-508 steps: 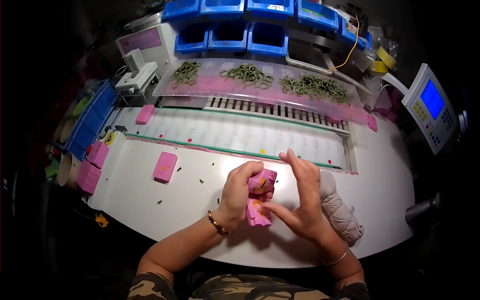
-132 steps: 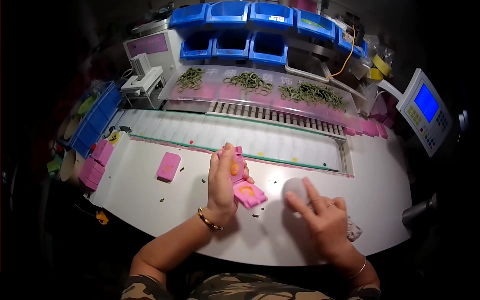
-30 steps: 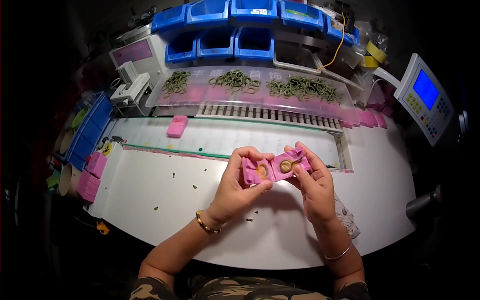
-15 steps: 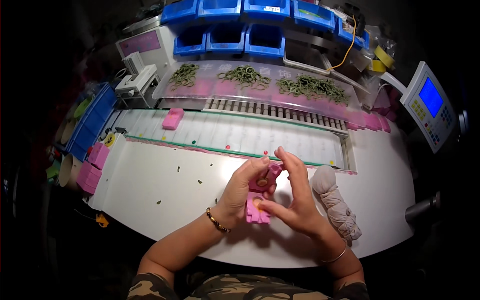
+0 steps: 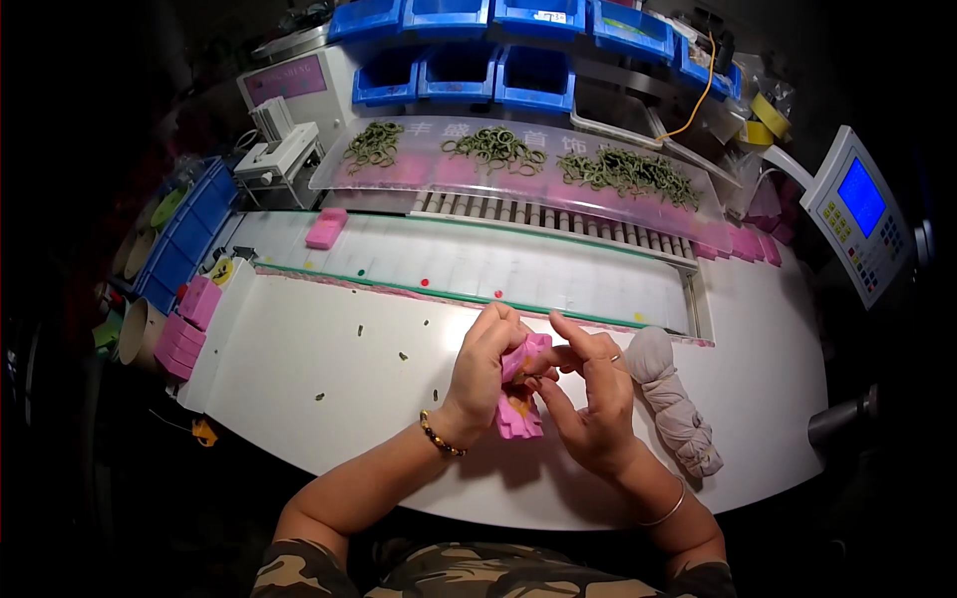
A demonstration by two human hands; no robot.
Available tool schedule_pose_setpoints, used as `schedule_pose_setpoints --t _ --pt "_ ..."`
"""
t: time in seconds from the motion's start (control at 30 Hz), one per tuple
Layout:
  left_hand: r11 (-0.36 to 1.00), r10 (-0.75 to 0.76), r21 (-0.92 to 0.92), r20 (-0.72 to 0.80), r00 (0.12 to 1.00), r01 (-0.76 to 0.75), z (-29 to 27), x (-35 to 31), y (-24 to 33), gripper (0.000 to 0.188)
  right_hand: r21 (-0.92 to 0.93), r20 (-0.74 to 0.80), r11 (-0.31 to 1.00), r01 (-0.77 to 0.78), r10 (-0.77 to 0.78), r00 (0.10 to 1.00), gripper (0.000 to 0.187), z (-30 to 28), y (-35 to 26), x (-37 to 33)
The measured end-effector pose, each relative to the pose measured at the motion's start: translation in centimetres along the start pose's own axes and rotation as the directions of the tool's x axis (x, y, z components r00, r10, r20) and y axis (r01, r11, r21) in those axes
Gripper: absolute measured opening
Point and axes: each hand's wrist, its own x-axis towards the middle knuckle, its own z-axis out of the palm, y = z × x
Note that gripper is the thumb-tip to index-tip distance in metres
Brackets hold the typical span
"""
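Observation:
My left hand (image 5: 477, 371) is closed around a pink rubber mould (image 5: 518, 424) held above the white table (image 5: 299, 349). The mould is spread apart, with a yellowish patch in its hollow. My right hand (image 5: 598, 394) is at the mould's right side, its thumb and index finger pinched together at the opening. A small dark bit shows at these fingertips, too small to name. The fingers partly hide the mould's middle.
A white belt (image 5: 419, 249) with a pink block (image 5: 326, 228) crosses beyond my hands. Green rings (image 5: 495, 149) lie in heaps on a clear shelf (image 5: 329, 177). A rolled cloth (image 5: 670, 399) lies at right, below a keypad screen (image 5: 859, 214). Several green scraps (image 5: 404, 356) dot the table.
My right thumb and fingers have come together at the mould's opening, from spread apart. My left fingers have curled over its upper part. The belt's block and coloured dots have shifted left.

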Motion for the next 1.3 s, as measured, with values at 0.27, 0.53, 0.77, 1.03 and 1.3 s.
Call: schedule_pose_setpoints --t 0.27,0.53,0.77,1.03,1.3 --pt "0.962 0.247 0.149 -0.119 0.962 -0.228 -2.5 1.4 -2.3 0.011 0.075 -0.043 0.997 -0.032 0.035 0.998 0.055 0.5 -0.7 -0.3" --pt "1.000 0.000 -0.016 -0.135 0.991 -0.002 -0.8 0.7 0.8 0.055 0.295 -0.226 0.938 -0.181 0.253 0.941 0.027 -0.5 0.5 -0.1" --pt "0.950 -0.129 0.301 0.136 0.982 0.083 0.5 -0.6 0.8 0.032 0.537 -0.188 0.756 -0.373 0.539 0.821 0.014 -1.5 2.2 -0.1" --pt "0.976 -0.070 0.216 0.202 0.977 0.025 -0.1 -0.5 1.0 0.020 -0.136 -0.176 0.986 0.101 -0.125 0.976 0.019 -1.9 1.4 0.4" --pt "0.564 0.360 0.629 0.396 0.845 -0.535 -0.8 -0.4 0.6 0.007 0.303 0.066 0.899 -0.316 0.311 0.948 0.011 -2.0 2.3 0.1"
